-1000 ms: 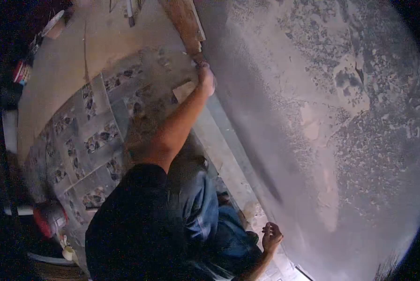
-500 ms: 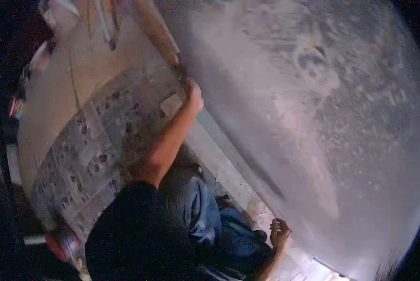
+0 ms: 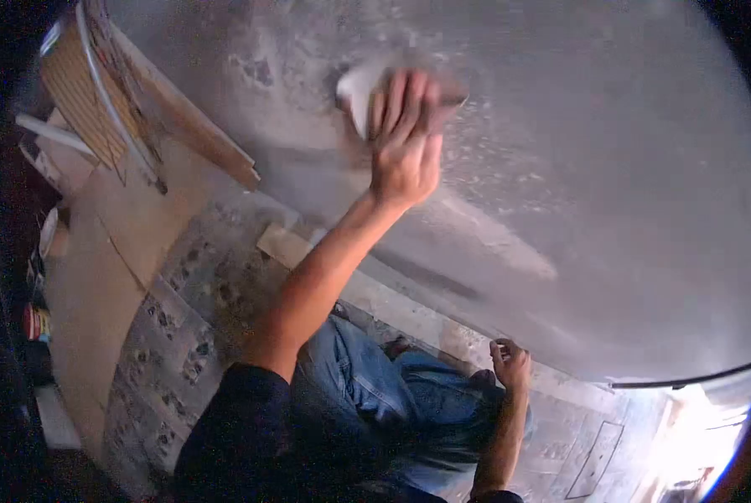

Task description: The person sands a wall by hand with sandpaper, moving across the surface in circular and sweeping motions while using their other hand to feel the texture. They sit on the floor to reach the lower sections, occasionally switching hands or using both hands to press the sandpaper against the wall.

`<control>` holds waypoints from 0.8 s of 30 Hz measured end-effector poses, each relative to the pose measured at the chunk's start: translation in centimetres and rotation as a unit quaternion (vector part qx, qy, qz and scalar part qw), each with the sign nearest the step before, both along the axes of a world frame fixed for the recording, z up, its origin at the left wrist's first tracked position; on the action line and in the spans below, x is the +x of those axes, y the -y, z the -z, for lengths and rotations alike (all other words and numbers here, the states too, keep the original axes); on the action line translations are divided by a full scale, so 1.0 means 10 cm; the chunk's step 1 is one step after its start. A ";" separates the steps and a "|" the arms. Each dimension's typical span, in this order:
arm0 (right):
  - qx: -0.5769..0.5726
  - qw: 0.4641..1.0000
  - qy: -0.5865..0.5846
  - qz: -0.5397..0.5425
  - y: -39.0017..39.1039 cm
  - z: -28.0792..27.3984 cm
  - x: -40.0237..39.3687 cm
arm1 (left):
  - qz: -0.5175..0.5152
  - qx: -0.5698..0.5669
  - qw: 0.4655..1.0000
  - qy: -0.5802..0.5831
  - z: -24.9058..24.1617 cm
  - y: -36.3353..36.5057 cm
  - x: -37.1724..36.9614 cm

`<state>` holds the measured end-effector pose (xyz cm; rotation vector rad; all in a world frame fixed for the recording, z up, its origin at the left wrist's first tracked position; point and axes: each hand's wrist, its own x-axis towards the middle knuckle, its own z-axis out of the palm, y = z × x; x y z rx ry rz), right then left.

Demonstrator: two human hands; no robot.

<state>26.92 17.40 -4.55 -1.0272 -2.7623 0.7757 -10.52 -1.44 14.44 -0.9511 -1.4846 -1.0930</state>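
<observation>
My left hand (image 3: 405, 155) presses a sheet of sandpaper (image 3: 359, 92) against the grey wall (image 3: 627, 168), fingers laid over it. One side of the sheet looks white, the other brownish; motion smears both sheet and fingertips. Pale worn patches mark the wall around it. Lower right, my right hand (image 3: 511, 365) is loosely curled near the foot of the wall, beside my bent knee. Its thumb and fingers stand apart, and I see nothing in them.
A pale board strip (image 3: 392, 310) runs along the wall's foot. Wooden boards and a slatted panel (image 3: 78, 92) lean at upper left. The tiled floor (image 3: 162, 360) is stained with dark spots, beside a brown sheet (image 3: 99, 310). A red can (image 3: 36, 322) stands at far left.
My left hand has gone from the wall's lower edge up onto its surface, where the sandpaper now shows. The view has turned. My right hand stays low, near my knee.
</observation>
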 end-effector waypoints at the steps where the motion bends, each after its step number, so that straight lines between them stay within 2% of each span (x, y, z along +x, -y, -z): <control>1: 0.009 1.000 -0.010 -0.006 0.00 -0.02 0.00 | -0.003 -0.020 1.000 0.021 0.28 -0.01 0.07; 4: 0.004 0.999 -0.037 -0.001 0.06 -0.09 -0.04 | -0.009 -0.026 0.994 0.105 1.19 -0.03 0.36; 6: 0.002 0.999 -0.042 -0.007 0.04 -0.08 0.06 | -0.002 -0.029 0.989 0.145 1.33 -0.09 0.53; 9: -0.028 0.997 -0.068 -0.028 0.08 -0.16 0.13 | -0.011 -0.034 0.996 0.078 0.89 -0.24 0.53; 13: -0.028 0.996 -0.079 -0.026 0.14 -0.25 0.17 | 0.019 -0.094 0.994 -0.058 -0.60 -0.48 0.66; 16: -0.027 0.995 -0.090 -0.034 0.13 -0.25 0.13 | 0.037 -0.121 0.986 -0.111 -0.80 -0.69 0.83; 19: -0.046 0.996 -0.066 -0.027 0.13 -0.38 0.15 | 0.019 -0.195 0.976 -0.096 -0.28 -0.69 0.97; 21: -0.037 0.997 -0.068 -0.031 0.13 -0.38 0.19 | 0.037 -0.259 0.964 -0.052 0.55 -0.64 1.06; 23: -0.030 0.997 -0.070 -0.027 0.12 -0.37 0.22 | 0.065 -0.351 0.934 0.010 1.16 -0.54 1.29; 24: -0.021 0.996 -0.086 -0.030 0.13 -0.40 0.24 | 0.066 -0.379 0.923 0.022 1.20 -0.53 1.33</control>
